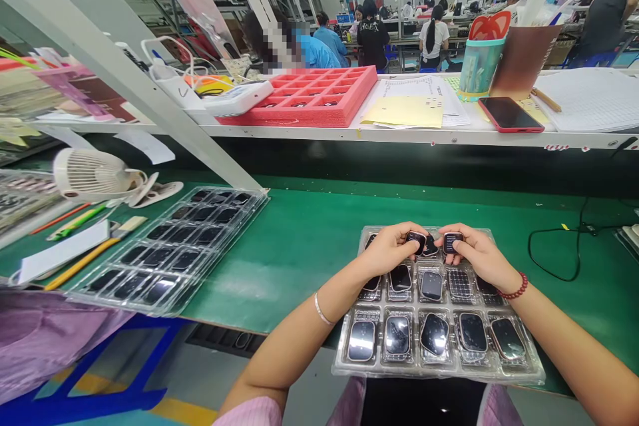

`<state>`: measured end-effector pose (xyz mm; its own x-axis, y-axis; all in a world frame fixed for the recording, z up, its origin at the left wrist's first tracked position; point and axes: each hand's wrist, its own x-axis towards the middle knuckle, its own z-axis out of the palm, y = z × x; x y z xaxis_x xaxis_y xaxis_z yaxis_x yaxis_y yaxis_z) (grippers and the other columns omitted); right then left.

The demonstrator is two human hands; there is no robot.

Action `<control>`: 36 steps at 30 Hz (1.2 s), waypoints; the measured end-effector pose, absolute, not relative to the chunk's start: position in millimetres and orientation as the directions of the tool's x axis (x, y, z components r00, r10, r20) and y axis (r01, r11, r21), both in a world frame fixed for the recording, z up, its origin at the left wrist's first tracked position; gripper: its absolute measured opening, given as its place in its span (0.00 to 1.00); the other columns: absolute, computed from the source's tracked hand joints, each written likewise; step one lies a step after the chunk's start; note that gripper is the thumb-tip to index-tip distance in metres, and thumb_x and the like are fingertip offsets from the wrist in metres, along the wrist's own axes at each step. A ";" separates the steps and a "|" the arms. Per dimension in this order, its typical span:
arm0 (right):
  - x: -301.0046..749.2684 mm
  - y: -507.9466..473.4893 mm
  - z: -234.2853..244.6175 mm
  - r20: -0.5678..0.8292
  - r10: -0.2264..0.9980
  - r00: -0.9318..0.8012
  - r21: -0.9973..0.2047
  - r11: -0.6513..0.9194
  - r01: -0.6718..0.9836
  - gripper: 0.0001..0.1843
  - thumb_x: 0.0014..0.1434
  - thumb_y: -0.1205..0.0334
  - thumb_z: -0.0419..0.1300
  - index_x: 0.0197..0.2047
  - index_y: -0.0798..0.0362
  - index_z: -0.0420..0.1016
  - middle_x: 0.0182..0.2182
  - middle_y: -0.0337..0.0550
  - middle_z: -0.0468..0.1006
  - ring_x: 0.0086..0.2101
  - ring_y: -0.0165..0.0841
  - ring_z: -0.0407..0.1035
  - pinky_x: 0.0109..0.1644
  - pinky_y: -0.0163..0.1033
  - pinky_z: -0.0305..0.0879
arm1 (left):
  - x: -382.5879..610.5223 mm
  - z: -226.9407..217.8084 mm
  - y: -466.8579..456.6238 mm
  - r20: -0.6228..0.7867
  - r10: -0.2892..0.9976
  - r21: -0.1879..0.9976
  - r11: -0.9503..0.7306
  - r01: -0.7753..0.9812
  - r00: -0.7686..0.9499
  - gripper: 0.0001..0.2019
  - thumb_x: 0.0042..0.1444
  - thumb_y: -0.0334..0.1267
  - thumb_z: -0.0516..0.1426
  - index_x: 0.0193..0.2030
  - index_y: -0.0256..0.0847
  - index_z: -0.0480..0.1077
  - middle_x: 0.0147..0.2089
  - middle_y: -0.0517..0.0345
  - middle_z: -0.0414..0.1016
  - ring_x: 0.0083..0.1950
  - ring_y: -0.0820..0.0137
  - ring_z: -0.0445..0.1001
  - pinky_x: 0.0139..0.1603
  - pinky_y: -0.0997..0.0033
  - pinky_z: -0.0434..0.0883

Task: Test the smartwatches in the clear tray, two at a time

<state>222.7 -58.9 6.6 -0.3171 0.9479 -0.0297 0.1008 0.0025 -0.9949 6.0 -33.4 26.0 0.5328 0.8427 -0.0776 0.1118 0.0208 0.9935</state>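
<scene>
One green counter (279, 266) carries a clear plastic tray (504, 373) holding rows of dark, glossy watch screens (434, 334). Over its far end, the left hand (392, 249) closes on one left screen (416, 241), and the right hand (479, 256) closes on one right screen (452, 242), fingertips pinching each. These look light, stiff, slippery and fragile, best held by their edges.

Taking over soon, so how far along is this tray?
Done: the front row of the tray looks filled with watches. In hand: the left hand and right hand each hold a watch over the back row. Left: one pocket looks empty, and the second tray holds more dark pieces.
</scene>
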 end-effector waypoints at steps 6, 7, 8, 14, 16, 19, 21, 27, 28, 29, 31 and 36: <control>222.9 -59.4 7.6 -0.042 0.946 -0.323 -0.993 -0.003 0.119 0.14 0.61 0.62 0.52 0.50 0.52 0.69 0.42 0.47 0.78 0.28 0.29 0.73 0.32 0.38 0.70 | 5.2 23.6 -32.1 -0.085 0.835 0.990 0.010 0.139 0.544 0.11 0.53 0.33 0.55 0.43 0.35 0.70 0.37 0.52 0.75 0.36 0.70 0.72 0.36 0.70 0.71; 222.9 -59.5 7.6 -0.040 0.945 -0.324 -0.993 -0.001 0.119 0.14 0.62 0.62 0.52 0.50 0.52 0.69 0.42 0.47 0.78 0.28 0.29 0.74 0.32 0.37 0.70 | 5.3 23.6 -32.1 -0.084 0.834 0.990 0.010 0.137 0.545 0.11 0.53 0.33 0.55 0.43 0.35 0.70 0.37 0.52 0.75 0.36 0.70 0.72 0.36 0.70 0.71; 222.9 -59.5 7.5 -0.039 0.944 -0.326 -0.993 0.001 0.120 0.14 0.62 0.62 0.52 0.50 0.52 0.69 0.42 0.47 0.78 0.28 0.29 0.74 0.32 0.37 0.70 | 5.5 23.7 -32.2 -0.082 0.834 0.991 0.009 0.135 0.545 0.10 0.53 0.33 0.55 0.43 0.35 0.70 0.37 0.52 0.75 0.36 0.70 0.72 0.35 0.70 0.71; 222.9 -59.2 6.8 -0.029 0.945 -0.326 -0.993 0.010 0.117 0.14 0.62 0.62 0.52 0.50 0.52 0.69 0.42 0.47 0.79 0.28 0.29 0.73 0.31 0.38 0.71 | 6.2 25.4 -33.1 -0.083 0.835 0.992 0.017 0.125 0.545 0.10 0.53 0.33 0.55 0.43 0.35 0.70 0.37 0.52 0.75 0.37 0.70 0.72 0.34 0.71 0.71; 222.9 -59.1 6.7 -0.028 0.944 -0.329 -0.993 0.012 0.119 0.14 0.62 0.62 0.52 0.50 0.52 0.69 0.42 0.47 0.79 0.28 0.29 0.73 0.32 0.38 0.71 | 6.3 25.8 -33.3 -0.083 0.834 0.992 0.019 0.121 0.546 0.10 0.53 0.32 0.55 0.43 0.35 0.70 0.37 0.53 0.75 0.37 0.70 0.72 0.34 0.71 0.71; 222.8 -59.3 6.6 -0.027 0.944 -0.328 -0.992 0.015 0.125 0.14 0.62 0.62 0.52 0.51 0.52 0.69 0.42 0.46 0.79 0.28 0.29 0.73 0.32 0.38 0.71 | 6.4 26.1 -33.4 -0.080 0.835 0.993 0.020 0.115 0.544 0.10 0.53 0.32 0.55 0.42 0.36 0.70 0.37 0.53 0.75 0.37 0.71 0.72 0.34 0.72 0.71; 222.8 -59.5 6.5 -0.024 0.944 -0.329 -0.992 0.019 0.127 0.14 0.62 0.62 0.52 0.51 0.52 0.69 0.42 0.47 0.79 0.28 0.29 0.73 0.32 0.38 0.71 | 6.4 25.9 -33.4 -0.079 0.836 0.993 0.017 0.117 0.544 0.10 0.53 0.33 0.55 0.42 0.36 0.70 0.37 0.53 0.75 0.37 0.71 0.72 0.34 0.72 0.71; 224.1 -58.9 3.9 -0.003 0.950 -0.312 -0.995 0.029 0.096 0.16 0.61 0.63 0.53 0.52 0.51 0.67 0.45 0.48 0.77 0.32 0.31 0.74 0.34 0.41 0.73 | 4.7 23.7 -32.6 -0.065 0.847 0.988 -0.018 0.150 0.528 0.14 0.51 0.28 0.55 0.45 0.36 0.69 0.42 0.51 0.75 0.37 0.71 0.72 0.37 0.70 0.70; 224.2 -58.7 3.4 0.009 0.952 -0.305 -0.996 0.037 0.085 0.17 0.60 0.64 0.53 0.53 0.50 0.66 0.47 0.48 0.76 0.33 0.32 0.74 0.35 0.41 0.73 | 4.2 23.4 -32.3 -0.053 0.851 0.986 -0.037 0.161 0.522 0.16 0.49 0.27 0.55 0.47 0.36 0.68 0.44 0.51 0.75 0.39 0.70 0.73 0.39 0.69 0.70; 224.3 -58.6 3.1 0.019 0.954 -0.301 -0.996 0.044 0.077 0.18 0.60 0.64 0.53 0.54 0.50 0.65 0.48 0.48 0.75 0.34 0.32 0.74 0.36 0.42 0.73 | 3.8 23.1 -32.0 -0.041 0.855 0.984 -0.055 0.169 0.517 0.18 0.48 0.27 0.56 0.48 0.37 0.68 0.45 0.51 0.75 0.40 0.69 0.73 0.41 0.69 0.70; 223.9 -58.9 3.1 0.025 0.955 -0.296 -0.996 0.051 0.078 0.18 0.60 0.65 0.53 0.54 0.49 0.65 0.49 0.49 0.75 0.35 0.32 0.74 0.37 0.42 0.74 | 3.2 22.7 -31.3 -0.030 0.859 0.982 -0.070 0.176 0.511 0.19 0.48 0.27 0.57 0.49 0.37 0.67 0.45 0.50 0.75 0.43 0.68 0.73 0.43 0.68 0.70; 221.6 -61.9 6.3 0.028 0.923 -0.384 -0.991 0.076 0.109 0.18 0.58 0.64 0.56 0.52 0.49 0.68 0.47 0.48 0.76 0.35 0.34 0.75 0.44 0.47 0.74 | 3.2 21.8 -29.8 -0.036 0.873 0.990 -0.036 0.139 0.486 0.14 0.51 0.30 0.56 0.46 0.36 0.68 0.40 0.51 0.76 0.40 0.69 0.73 0.40 0.69 0.69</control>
<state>221.6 -61.9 6.3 -0.3844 0.9227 0.0285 0.1087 0.0759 -0.9912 3.2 -29.8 21.8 0.4859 0.8733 -0.0364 0.1393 -0.0363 0.9896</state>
